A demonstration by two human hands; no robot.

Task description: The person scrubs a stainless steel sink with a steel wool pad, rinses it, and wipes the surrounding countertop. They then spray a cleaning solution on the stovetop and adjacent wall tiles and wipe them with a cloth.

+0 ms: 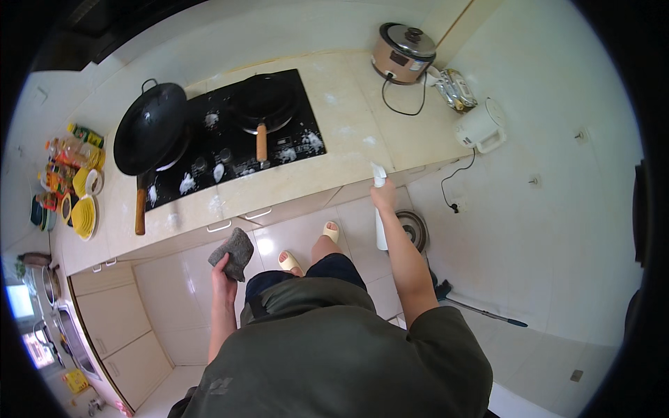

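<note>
My left hand (223,279) grips a grey cloth (234,253), held in front of the drawers. In my right hand (384,195) is a white spray bottle (381,230), held upright by its neck near the counter's front edge. White foam (187,183) lies in patches on the black glass cooktop (209,146) and on the pale countertop (334,151). A black wok (151,130) with a wooden handle rests on the cooktop's left part. Behind, a black frying pan (264,99) sits at the right, its wooden handle pointing towards me.
A rice cooker (400,57) and a white electric kettle (478,125) with cords stand at the right. Oil and sauce bottles (78,151) and yellow bowls (83,217) crowd the left end. Drawer handles (219,226) project below the counter. A round lidded bin (413,230) stands on the floor.
</note>
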